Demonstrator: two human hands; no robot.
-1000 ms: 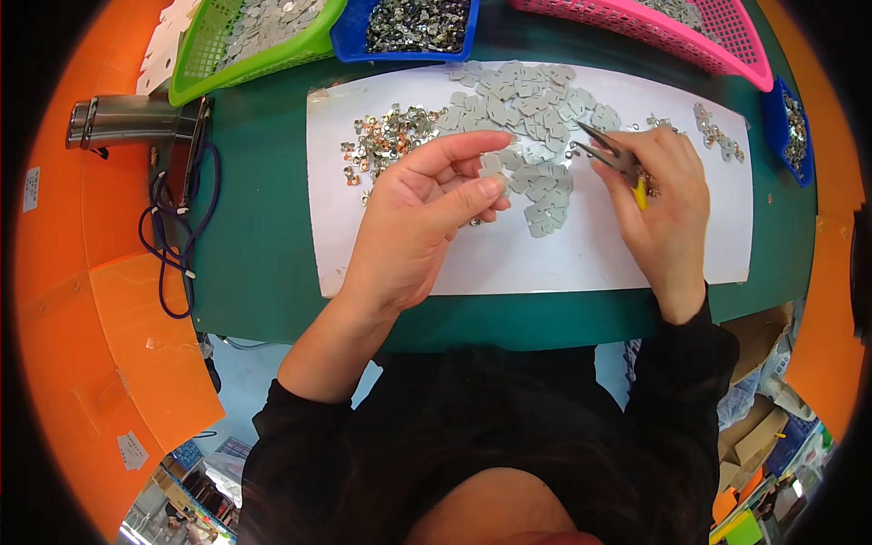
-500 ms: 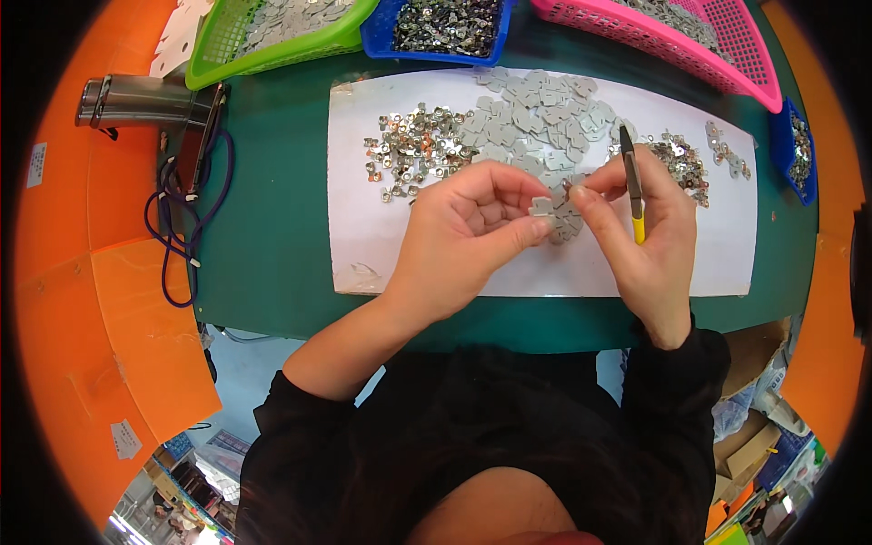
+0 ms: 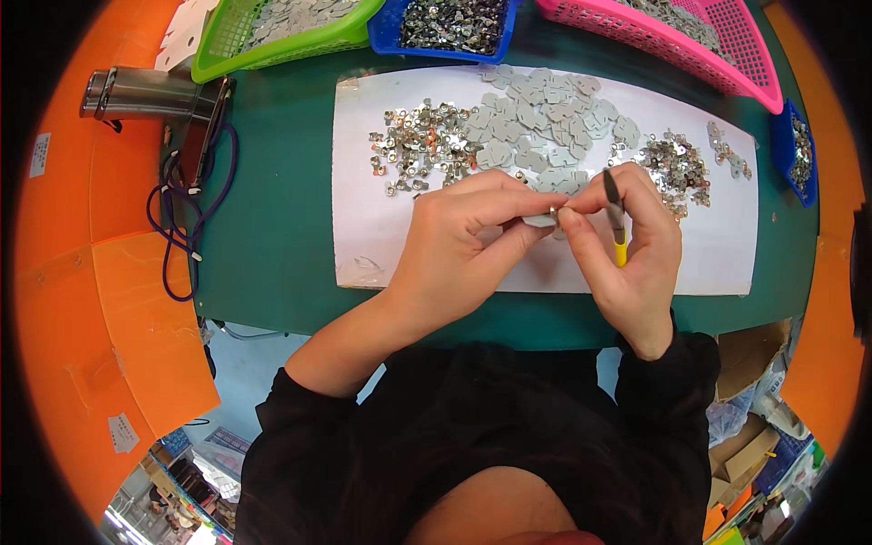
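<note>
Below the grip we see a black top (image 3: 490,400) of dark, matte cloth, with a rounded neckline (image 3: 495,467) at its lower end, farthest from the grip. Behind the left hand (image 3: 454,241), the black left sleeve (image 3: 304,409) ends partway along the forearm (image 3: 354,341), leaving that bare. Behind the right hand (image 3: 643,277), we find the right sleeve (image 3: 677,391), equally black, reaching nearly to the wrist (image 3: 652,340) in soft folds. Both hands are ungloved.

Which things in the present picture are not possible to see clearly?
Head view:
Grey plate: partly covered by the left hand.
Yellow-handled tool: lower end hidden in the right hand.
Green basket: far side cut off by the top edge.
Small metal parts, left: too small to tell exact shapes.
</note>
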